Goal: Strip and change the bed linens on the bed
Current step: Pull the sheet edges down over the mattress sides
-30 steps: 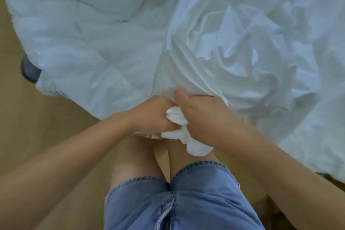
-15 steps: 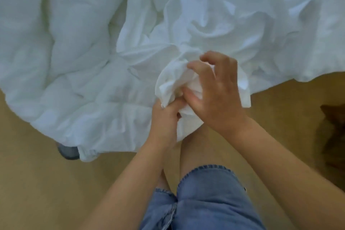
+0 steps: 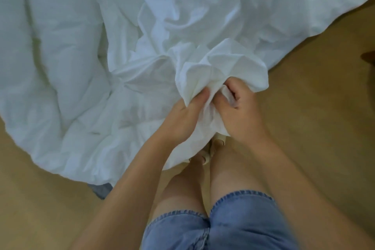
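A white duvet (image 3: pixel 52 63) lies spread on the wooden floor, filling the upper left. A crumpled white duvet cover (image 3: pixel 198 16) lies bunched over its right part. My left hand (image 3: pixel 182 115) grips a gathered fold of the cover (image 3: pixel 221 67) from the left, thumb on top. My right hand (image 3: pixel 239 111) grips the same fold from the right, its fingers curled into the cloth. Both hands are close together just above my knees. The fingertips are hidden inside the fabric.
Wooden floor (image 3: pixel 316 91) shows to the right and at the lower left. A grey object (image 3: pixel 101 190) pokes out from under the duvet's near edge. A pale slipper (image 3: pixel 211 148) on my foot shows below the cloth. A dark shape (image 3: pixel 369 60) sits at the right edge.
The view has shifted, so the bedding now sits higher and further left. My right hand went from open fingers over the fold to gripping it; my left hand kept its hold.
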Motion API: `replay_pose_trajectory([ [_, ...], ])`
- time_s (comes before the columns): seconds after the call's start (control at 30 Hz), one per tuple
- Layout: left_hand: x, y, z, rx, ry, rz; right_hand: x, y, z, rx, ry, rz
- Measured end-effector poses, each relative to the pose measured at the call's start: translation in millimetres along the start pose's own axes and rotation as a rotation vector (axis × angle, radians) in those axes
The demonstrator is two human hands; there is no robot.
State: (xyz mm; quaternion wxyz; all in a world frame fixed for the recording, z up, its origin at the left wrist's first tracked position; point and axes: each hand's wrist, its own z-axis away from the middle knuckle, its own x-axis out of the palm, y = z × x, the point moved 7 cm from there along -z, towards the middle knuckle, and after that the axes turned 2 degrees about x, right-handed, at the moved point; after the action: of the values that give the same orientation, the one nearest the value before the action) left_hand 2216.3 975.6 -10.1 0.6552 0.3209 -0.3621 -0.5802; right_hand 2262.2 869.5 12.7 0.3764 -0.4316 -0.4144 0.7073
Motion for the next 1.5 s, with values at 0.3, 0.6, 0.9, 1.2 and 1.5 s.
replay_pose_trajectory([
  [0.3, 16, 73, -11, 0.342, 0.039, -0.376, -39, -29, -16, -0.186, -0.062, 0.077],
  [0.6, 21, 49, -50, 0.059, 0.105, 0.001, -50, 3, -34, 0.02, -0.099, -0.215],
  [0.9, 39, 21, -42, -0.079, -0.039, 0.199, -47, 48, -31, 0.245, -0.226, -0.354],
  [1.2, 30, 20, -33, -0.201, -0.077, -0.217, -55, 35, -33, 0.145, -0.174, -0.277],
  [1.5, 30, 24, -57, -0.124, 0.121, 0.028, -65, 46, -40, 0.051, -0.059, -0.063],
])
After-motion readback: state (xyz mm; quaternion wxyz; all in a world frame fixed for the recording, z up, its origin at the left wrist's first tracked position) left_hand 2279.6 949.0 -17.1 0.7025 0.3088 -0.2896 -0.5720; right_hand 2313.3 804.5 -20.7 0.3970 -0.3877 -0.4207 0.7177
